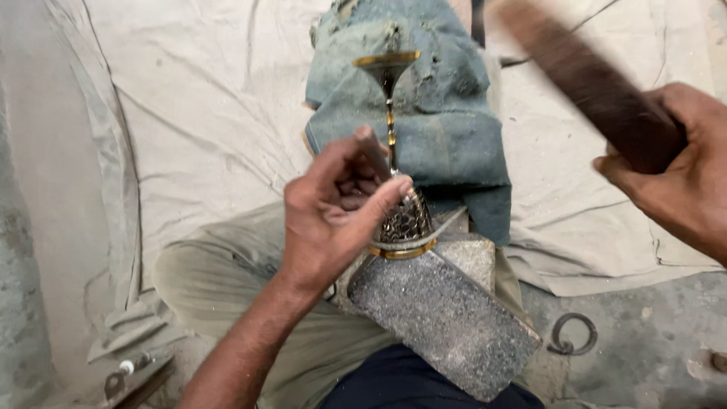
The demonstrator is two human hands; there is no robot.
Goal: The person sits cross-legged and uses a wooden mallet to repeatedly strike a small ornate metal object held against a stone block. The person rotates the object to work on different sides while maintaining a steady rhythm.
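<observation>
The brass goblet (397,151) lies tilted, its perforated cup resting on the upper end of a grey stone block (443,318), stem and flared foot pointing away over a blue denim cloth (447,129). The left hand (337,216) is closed around the cup and lower stem, thumb and fingers pinching it from the left side. The right hand (674,174), well apart to the right, is clenched on a dark wooden bar (583,76), blurred. Beige canvas sheeting (204,113) covers the floor.

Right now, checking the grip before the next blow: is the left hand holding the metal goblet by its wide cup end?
No, the left hand pinches the goblet at its thin stem, above the patterned base resting on the stone block.
</observation>
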